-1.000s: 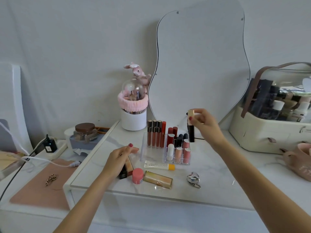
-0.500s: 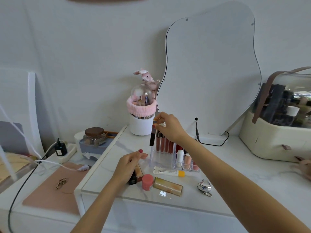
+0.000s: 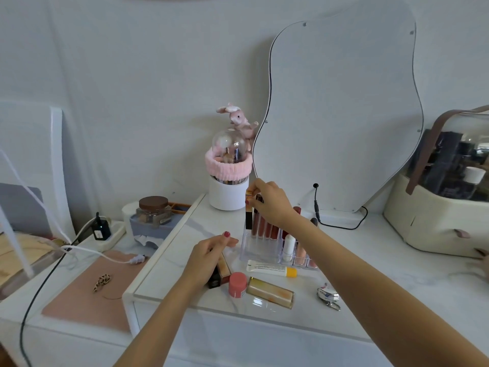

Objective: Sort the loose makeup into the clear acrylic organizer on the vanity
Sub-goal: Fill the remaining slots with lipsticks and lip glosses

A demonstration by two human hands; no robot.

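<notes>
Right hand (image 3: 270, 201): arm extended forward across the vanity (image 3: 370, 274), fingers curled downward, a black-and-gold tube (image 3: 249, 214) pinched by its gold cap and held upright at the back-left corner of the clear acrylic organizer (image 3: 254, 247); whether the tube is seated in a slot cannot be told.

Left hand (image 3: 209, 256): laid low on the vanity just left of the organizer, fingers curled over a black-capped foundation bottle (image 3: 221, 272) lying flat.

Organizer: lip gloss tubes (image 3: 264, 227) held upright in the rear row.

Loose beside it, at the front: white tube with yellow cap (image 3: 271, 268), pink jar (image 3: 237, 284), rectangular gold bottle (image 3: 270, 292).
</notes>
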